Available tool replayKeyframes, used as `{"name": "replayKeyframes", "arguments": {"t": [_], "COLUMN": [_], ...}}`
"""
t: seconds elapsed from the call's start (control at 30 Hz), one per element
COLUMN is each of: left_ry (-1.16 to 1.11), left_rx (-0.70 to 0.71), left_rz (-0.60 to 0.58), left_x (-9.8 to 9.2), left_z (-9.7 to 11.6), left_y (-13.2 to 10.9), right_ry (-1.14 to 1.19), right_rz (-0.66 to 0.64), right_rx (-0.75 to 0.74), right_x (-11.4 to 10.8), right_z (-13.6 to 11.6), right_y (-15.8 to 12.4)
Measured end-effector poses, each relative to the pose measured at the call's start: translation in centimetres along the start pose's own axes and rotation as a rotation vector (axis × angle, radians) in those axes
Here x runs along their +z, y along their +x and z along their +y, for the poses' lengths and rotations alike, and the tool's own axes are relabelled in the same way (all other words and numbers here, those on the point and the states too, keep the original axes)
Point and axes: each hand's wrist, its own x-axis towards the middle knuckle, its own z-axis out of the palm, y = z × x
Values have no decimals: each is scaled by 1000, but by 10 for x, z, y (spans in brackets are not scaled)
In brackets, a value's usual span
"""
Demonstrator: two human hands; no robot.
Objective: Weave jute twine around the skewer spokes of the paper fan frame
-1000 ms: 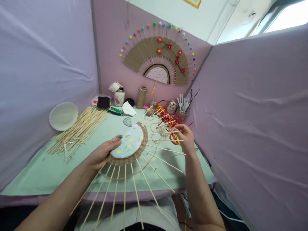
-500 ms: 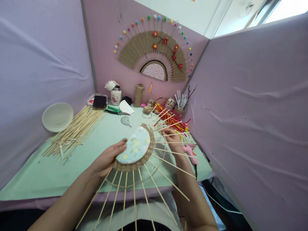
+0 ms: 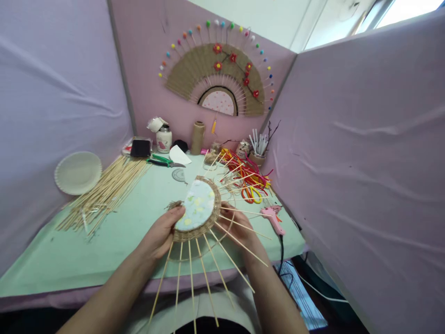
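Observation:
A half-round fan frame (image 3: 198, 206) with a pale floral cloth centre and a woven twine rim is held over the table's front, its thin bamboo sticks (image 3: 206, 273) spreading right and toward me. My left hand (image 3: 162, 231) grips its straight left edge, thumb on the cloth. Behind the sticks on the right, my right hand (image 3: 239, 227) is closed at the woven rim, its fingertips partly hidden. A loose loop of twine (image 3: 232, 221) arcs across the sticks. A twine tuft (image 3: 174, 204) shows beyond my left thumb.
Loose bamboo sticks (image 3: 107, 192) and a white plate (image 3: 78, 173) lie left. Green-handled pruners (image 3: 163, 161) and a protractor (image 3: 178, 175) are behind. At right are coloured strands (image 3: 239, 169), scissors (image 3: 252, 195) and a pink glue gun (image 3: 273, 219). A finished fan (image 3: 215, 69) hangs on the wall.
My right hand has moved down and left, from among the upper right sticks to the woven rim. The fan frame has turned slightly, and the scissors now show.

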Motion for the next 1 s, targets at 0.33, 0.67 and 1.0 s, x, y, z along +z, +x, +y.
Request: {"name": "replayKeyframes", "arguments": {"t": [0.33,0.67,1.0], "left_ry": [632,903,491], "left_rx": [197,467,-251], "left_rz": [32,111,-285], "left_x": [-6,12,27], "left_z": [3,78,43], "left_y": [-1,25,75], "right_ry": [248,287,174], "right_rz": [-97,-30,-28], "right_rx": [179,196,102], "right_x": [24,35,34], "right_z": [32,27,21], "right_y": [5,-3,-9]}}
